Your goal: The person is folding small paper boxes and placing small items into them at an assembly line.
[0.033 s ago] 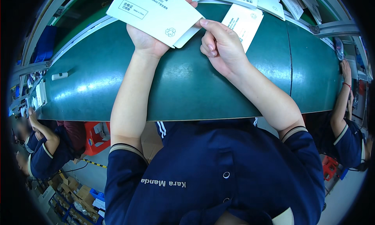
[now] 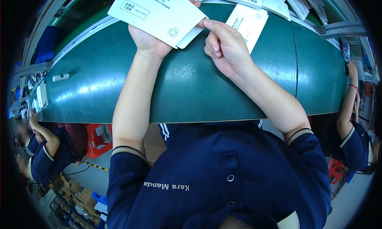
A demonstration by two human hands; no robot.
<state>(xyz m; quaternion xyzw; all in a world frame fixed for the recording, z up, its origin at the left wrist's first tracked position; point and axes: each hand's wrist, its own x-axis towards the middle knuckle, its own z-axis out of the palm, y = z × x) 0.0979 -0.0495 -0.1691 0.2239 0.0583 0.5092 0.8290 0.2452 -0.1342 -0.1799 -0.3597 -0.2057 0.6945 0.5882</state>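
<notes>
A flat white printed box (image 2: 157,16) is tilted above the green table at the far edge of view. My left hand (image 2: 148,42) supports it from beneath, with fingertips curled round its far right side. My right hand (image 2: 229,46) is closed, its thumb and forefinger pinching the box's right corner, where a white flap or second layer shows underneath. Most of my left palm is hidden by the box. Just beyond my right hand, another white printed box (image 2: 250,24) lies on the table.
The green table (image 2: 199,94) has a dark seam to the right. More white boxes (image 2: 274,5) lie along its far edge by a metal rail. A small white cylinder (image 2: 61,77) sits at left. Co-workers' arms (image 2: 47,134) show at both sides; a red stool (image 2: 98,139) stands below.
</notes>
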